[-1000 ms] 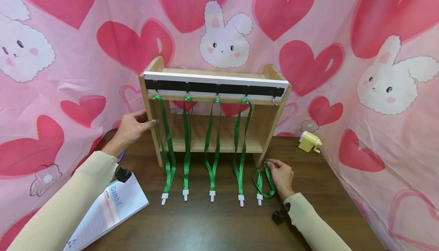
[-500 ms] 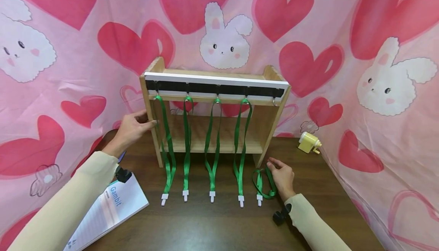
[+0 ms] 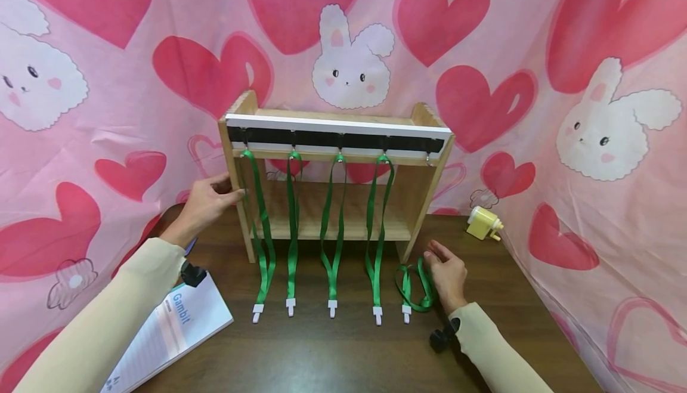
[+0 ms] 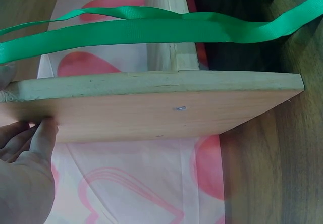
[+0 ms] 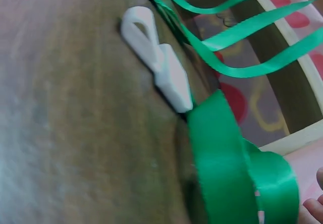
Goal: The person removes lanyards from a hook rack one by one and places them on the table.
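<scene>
My left hand (image 3: 212, 199) grips the left side panel (image 4: 151, 114) of a small wooden shelf (image 3: 343, 228), its fingers on the outer face and the thumb at the front edge. A green lanyard (image 3: 406, 288) with a white clip (image 5: 174, 82) lies loosely looped on the table, right of the shelf's foot. Beside that loop is my right hand (image 3: 448, 274), fingers loosely bent, holding nothing. In the right wrist view its fingertips (image 5: 315, 209) show apart from the strap. Several green lanyards (image 3: 293, 256) hang from hooks on the black strip (image 3: 316, 137); the rightmost hook (image 3: 429, 158) carries none.
A white notebook (image 3: 185, 315) lies at the left under my sleeve. Toward the back right stands a yellow pencil sharpener (image 3: 484, 223) with a crank. Behind the brown table (image 3: 311, 357) hangs pink cloth (image 3: 397, 92) printed with hearts and rabbits.
My right hand has let go of the lanyard's loop and shifted slightly right; the strap's top has sunk a little. The left hand and the shelf have stayed put.
</scene>
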`<state>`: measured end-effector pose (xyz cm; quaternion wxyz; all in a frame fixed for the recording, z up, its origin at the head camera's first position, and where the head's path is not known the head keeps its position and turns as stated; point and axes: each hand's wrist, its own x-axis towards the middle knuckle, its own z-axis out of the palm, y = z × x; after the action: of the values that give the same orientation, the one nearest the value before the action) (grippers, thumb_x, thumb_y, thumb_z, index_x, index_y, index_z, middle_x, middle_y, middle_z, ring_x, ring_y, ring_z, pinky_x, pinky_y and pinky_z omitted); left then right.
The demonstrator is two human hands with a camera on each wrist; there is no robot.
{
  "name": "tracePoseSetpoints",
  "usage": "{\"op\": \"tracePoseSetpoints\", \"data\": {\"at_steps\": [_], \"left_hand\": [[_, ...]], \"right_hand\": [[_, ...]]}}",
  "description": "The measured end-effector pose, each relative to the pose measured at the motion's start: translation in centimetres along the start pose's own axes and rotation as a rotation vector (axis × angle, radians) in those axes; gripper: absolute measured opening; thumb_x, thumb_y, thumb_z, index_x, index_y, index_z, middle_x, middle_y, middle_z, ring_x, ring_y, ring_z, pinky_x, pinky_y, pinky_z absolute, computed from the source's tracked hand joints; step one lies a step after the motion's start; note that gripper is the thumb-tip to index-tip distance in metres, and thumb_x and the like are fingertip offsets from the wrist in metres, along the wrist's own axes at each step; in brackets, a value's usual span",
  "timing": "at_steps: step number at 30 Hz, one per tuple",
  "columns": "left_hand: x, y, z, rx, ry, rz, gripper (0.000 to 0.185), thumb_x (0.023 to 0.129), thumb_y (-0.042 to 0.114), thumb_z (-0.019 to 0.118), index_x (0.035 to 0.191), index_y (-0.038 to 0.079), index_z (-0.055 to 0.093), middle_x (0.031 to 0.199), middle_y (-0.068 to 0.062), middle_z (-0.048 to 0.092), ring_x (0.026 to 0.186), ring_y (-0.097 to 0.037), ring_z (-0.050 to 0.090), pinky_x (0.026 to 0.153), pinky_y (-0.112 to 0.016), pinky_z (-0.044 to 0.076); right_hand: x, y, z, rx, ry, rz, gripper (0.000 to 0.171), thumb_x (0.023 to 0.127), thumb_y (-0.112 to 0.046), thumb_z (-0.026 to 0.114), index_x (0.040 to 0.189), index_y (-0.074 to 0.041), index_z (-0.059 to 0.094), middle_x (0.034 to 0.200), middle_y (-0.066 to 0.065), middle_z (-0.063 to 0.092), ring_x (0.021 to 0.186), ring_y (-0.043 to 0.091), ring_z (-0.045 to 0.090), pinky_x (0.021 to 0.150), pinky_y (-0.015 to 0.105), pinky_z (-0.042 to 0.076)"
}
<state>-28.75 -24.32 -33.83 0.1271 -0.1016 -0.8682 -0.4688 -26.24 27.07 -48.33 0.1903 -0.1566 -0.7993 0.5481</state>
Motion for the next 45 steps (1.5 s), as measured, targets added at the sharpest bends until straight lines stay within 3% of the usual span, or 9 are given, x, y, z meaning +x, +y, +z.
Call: {"op": "tracePoseSetpoints", "data": {"at_steps": [5, 15, 18, 22, 26, 34, 45], "left_hand": [[-0.1, 0.0, -0.1, 0.006, -0.005, -0.014, 0.061, 0.096, 0.031, 0.069, 0.149, 0.006, 0.050, 0.136, -0.026, 0.064, 0.116, -0.037, 0.065, 0.083, -0.016, 0.058], [-0.1, 0.0, 0.0, -0.004, -0.011, -0.016, 0.060, 0.096, 0.031, 0.069, 0.148, 0.005, 0.052, 0.135, -0.026, 0.065, 0.114, -0.035, 0.066, 0.083, -0.017, 0.059], [-0.1, -0.1, 0.0, -0.001, -0.008, -0.011, 0.059, 0.096, 0.030, 0.070, 0.147, 0.005, 0.052, 0.134, -0.026, 0.065, 0.113, -0.035, 0.066, 0.084, -0.019, 0.060], [-0.1, -0.1, 0.0, 0.001, -0.007, -0.010, 0.060, 0.096, 0.030, 0.070, 0.147, 0.005, 0.052, 0.134, -0.026, 0.065, 0.113, -0.035, 0.066, 0.086, -0.023, 0.061], [-0.1, -0.1, 0.0, 0.006, -0.005, -0.015, 0.060, 0.096, 0.030, 0.069, 0.148, 0.005, 0.052, 0.135, -0.026, 0.064, 0.114, -0.036, 0.066, 0.087, -0.024, 0.060], [0.0, -0.1, -0.1, 0.012, -0.009, -0.025, 0.060, 0.097, 0.032, 0.069, 0.148, 0.006, 0.052, 0.136, -0.025, 0.064, 0.116, -0.036, 0.065, 0.089, -0.026, 0.060], [-0.1, 0.1, -0.2, 0.020, -0.010, -0.019, 0.060, 0.096, 0.034, 0.069, 0.147, 0.006, 0.053, 0.135, -0.024, 0.065, 0.115, -0.037, 0.066, 0.091, -0.032, 0.061]], "right_hand": [[0.3, -0.3, -0.5, 0.052, 0.003, -0.002, 0.038, 0.094, -0.015, 0.071, 0.131, -0.006, 0.068, 0.128, 0.014, 0.071, 0.078, -0.025, 0.059, 0.071, 0.000, 0.049], [0.7, -2.9, -1.6, 0.267, 0.052, -0.081, 0.036, 0.093, -0.006, 0.071, 0.127, 0.002, 0.068, 0.128, 0.025, 0.066, 0.083, -0.015, 0.068, 0.078, 0.005, 0.054], [0.8, -4.3, -2.2, 0.342, 0.058, -0.107, 0.037, 0.091, -0.004, 0.073, 0.127, 0.004, 0.067, 0.120, 0.014, 0.074, 0.089, -0.008, 0.072, 0.080, 0.007, 0.055], [0.9, -6.1, -3.0, 0.447, 0.034, -0.133, 0.039, 0.091, 0.002, 0.070, 0.129, 0.011, 0.063, 0.098, -0.012, 0.079, 0.090, -0.004, 0.074, 0.082, 0.009, 0.056], [0.9, -7.8, -3.5, 0.509, 0.000, -0.184, 0.039, 0.091, 0.008, 0.066, 0.129, 0.016, 0.060, 0.090, -0.018, 0.077, 0.087, -0.005, 0.074, 0.082, 0.009, 0.056], [0.6, -10.8, -4.3, 0.593, -0.018, -0.264, 0.025, 0.090, 0.010, 0.068, 0.113, 0.000, 0.071, 0.092, -0.009, 0.079, 0.086, 0.002, 0.076, 0.081, 0.013, 0.058], [0.1, -14.9, -5.7, 0.625, -0.038, -0.363, 0.029, 0.091, 0.001, 0.071, 0.120, 0.005, 0.070, 0.099, -0.001, 0.079, 0.090, 0.007, 0.076, 0.084, 0.016, 0.059]]}}
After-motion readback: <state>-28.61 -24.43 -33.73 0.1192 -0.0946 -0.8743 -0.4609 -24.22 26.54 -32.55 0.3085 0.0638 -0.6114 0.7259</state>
